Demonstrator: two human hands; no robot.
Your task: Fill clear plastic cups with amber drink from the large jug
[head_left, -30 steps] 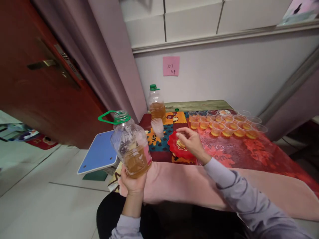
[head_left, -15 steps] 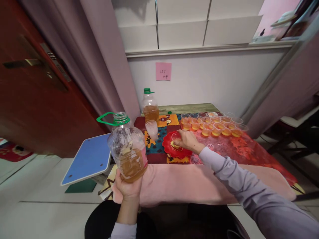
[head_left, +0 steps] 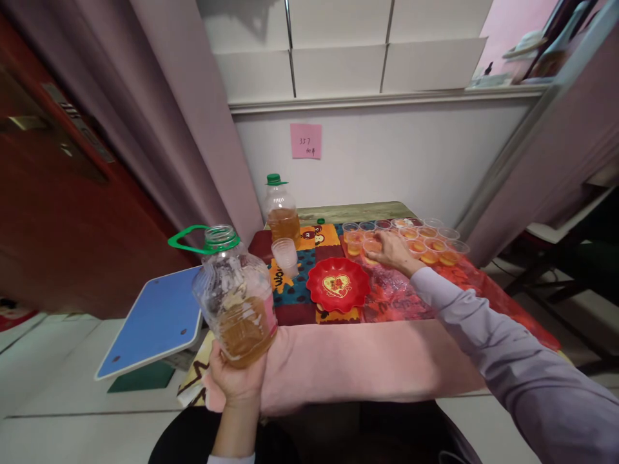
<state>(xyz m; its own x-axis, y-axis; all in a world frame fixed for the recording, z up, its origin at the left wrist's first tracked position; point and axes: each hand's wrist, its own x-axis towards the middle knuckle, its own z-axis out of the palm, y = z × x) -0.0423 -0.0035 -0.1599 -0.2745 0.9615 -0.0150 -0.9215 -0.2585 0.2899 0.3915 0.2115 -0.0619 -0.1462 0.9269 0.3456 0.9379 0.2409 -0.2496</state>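
Observation:
My left hand (head_left: pixel 238 380) holds up a large clear bottle (head_left: pixel 244 309) from below; it is uncapped, has a green handle and is partly filled with amber liquid. At the front of the group of filled cups, my right hand (head_left: pixel 394 250) has its fingers closed on the rim of a clear plastic cup (head_left: pixel 371 251). Several cups of amber liquid (head_left: pixel 449 256) stand in rows around that hand. The scalloped red plate (head_left: pixel 316 283) lies bare on the table, left of my right hand.
A second bottle (head_left: pixel 284 222) with a green cap stands at the back left, beside stacked clear cups (head_left: pixel 285 254). A small green cap (head_left: pixel 321 221) lies behind. A pink cloth (head_left: pixel 358 361) covers the front edge. A blue board (head_left: pixel 155 319) is at the left.
My right hand has moved from over the red plate to the rows of cups on the right, taking a cup along. The plate is uncovered. The left hand still holds the bottle; the view has shifted slightly.

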